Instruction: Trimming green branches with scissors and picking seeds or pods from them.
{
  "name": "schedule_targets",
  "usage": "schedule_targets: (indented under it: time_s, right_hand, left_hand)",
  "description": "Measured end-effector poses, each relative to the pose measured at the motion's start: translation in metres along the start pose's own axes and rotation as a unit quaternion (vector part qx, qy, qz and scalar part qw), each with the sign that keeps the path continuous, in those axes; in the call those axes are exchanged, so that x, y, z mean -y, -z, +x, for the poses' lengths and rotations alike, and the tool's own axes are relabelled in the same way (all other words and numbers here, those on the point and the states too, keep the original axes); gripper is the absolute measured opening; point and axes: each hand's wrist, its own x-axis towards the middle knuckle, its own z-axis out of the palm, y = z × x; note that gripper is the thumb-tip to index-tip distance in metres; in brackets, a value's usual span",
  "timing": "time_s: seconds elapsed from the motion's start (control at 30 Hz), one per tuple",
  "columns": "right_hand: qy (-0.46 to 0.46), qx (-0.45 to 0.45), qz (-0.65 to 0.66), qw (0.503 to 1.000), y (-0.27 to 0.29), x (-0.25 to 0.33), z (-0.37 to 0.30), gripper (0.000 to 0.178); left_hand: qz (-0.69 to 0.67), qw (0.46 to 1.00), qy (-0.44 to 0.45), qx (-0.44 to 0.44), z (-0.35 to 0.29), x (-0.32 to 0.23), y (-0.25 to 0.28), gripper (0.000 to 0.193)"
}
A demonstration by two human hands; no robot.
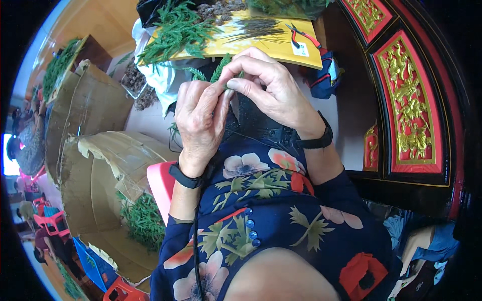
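Observation:
My left hand [197,113] and my right hand [273,90] meet in front of my lap. Between their pinched fingertips is a green fern-like sprig [219,69], its leafy ends pointing away from me. My fingers hide the stem, and I cannot make out whether a wire is held with it. Just beyond lies a yellow board [231,47] with a heap of similar green sprigs [183,32] on its left. Thin dark wires [256,29] are spread in its middle. Red-handled pliers [303,36] lie at its right.
Torn cardboard boxes [93,175] stand to my left, one with green sprigs [143,220] inside. Brown clumps [221,10] lie at the board's back. A pink plastic chair [159,183] is by my left arm. Red-and-gold carved panels [409,100] rise on the right. Other people [30,145] are at far left.

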Motion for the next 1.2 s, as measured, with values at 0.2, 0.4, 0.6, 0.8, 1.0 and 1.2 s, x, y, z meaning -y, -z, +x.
schedule_targets:
  time_s: [0.2,0.4,0.6,0.8,1.0,1.2]
  right_hand:
    - [0.051,0.005,-0.025,0.998,-0.001,-0.007,0.002,0.005]
    - [-0.014,0.007,0.028,0.999,-0.003,-0.007,0.001,0.004]
    - [-0.002,0.023,0.028,0.999,0.001,-0.008,0.001,0.004]
    - [-0.004,0.045,-0.012,0.999,0.003,0.003,0.0,0.007]
    - [-0.112,0.016,0.192,0.975,-0.002,0.005,0.001,0.013]
    - [-0.133,0.009,0.148,0.98,-0.004,-0.001,-0.001,0.014]
  left_hand:
    - [-0.018,1.0,0.015,0.018,0.001,0.001,0.002,0.021]
    - [-0.062,0.995,0.083,0.003,-0.003,0.003,0.006,0.017]
    - [-0.244,0.944,0.222,-0.007,-0.002,0.003,0.008,0.014]
    - [-0.48,0.818,0.317,-0.016,-0.005,0.01,0.005,0.014]
    - [-0.476,0.822,0.313,0.004,-0.005,0.009,0.008,0.012]
    - [-0.484,0.81,0.327,0.059,-0.006,0.01,0.008,0.01]
